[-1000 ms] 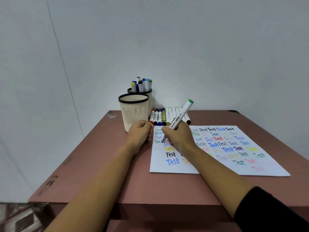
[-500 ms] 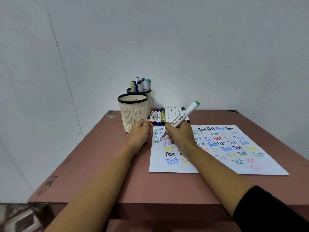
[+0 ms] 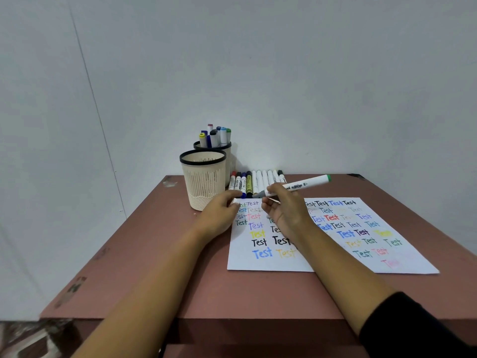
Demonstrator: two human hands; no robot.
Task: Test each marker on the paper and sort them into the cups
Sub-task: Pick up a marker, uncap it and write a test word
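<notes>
The marker [image 3: 299, 185] is a slim white plastic barrel with a green end cap and a grey tapered nib end. It is held nearly level above the far edge of the paper [image 3: 335, 266], green end to the right; the black print along its barrel is too small to read. The right hand [image 3: 284, 211] holds it, fingers [image 3: 273, 188] curled round the barrel near the grey end. The left hand [image 3: 219, 215] rests at the paper's far left corner with its fingers curled, pinching a small white piece [image 3: 235, 201] at the fingertips; whether this is the cap I cannot tell. The paper is a flat white sheet covered with the word "Test", handwritten many times in black, blue, red, green, yellow, purple and pale pink, some strokes bold, some faint. Just beyond the paper's far edge lies a row of markers [image 3: 255, 182], side by side; their labels are unreadable. Left of the paper stands the front cup [image 3: 204, 187] — cream plastic, round, ribbed with slots, woven texture at the base, black rim. Behind it the rear cup [image 3: 228, 152], of the same make, holds upright markers [image 3: 214, 136] with coloured caps. All sit on a smooth reddish-brown bench [image 3: 180, 280] — scuffed at its left edge — against a plain pale wall [image 3: 284, 73]. A black sleeve [image 3: 413, 329] covers the right upper arm.
</notes>
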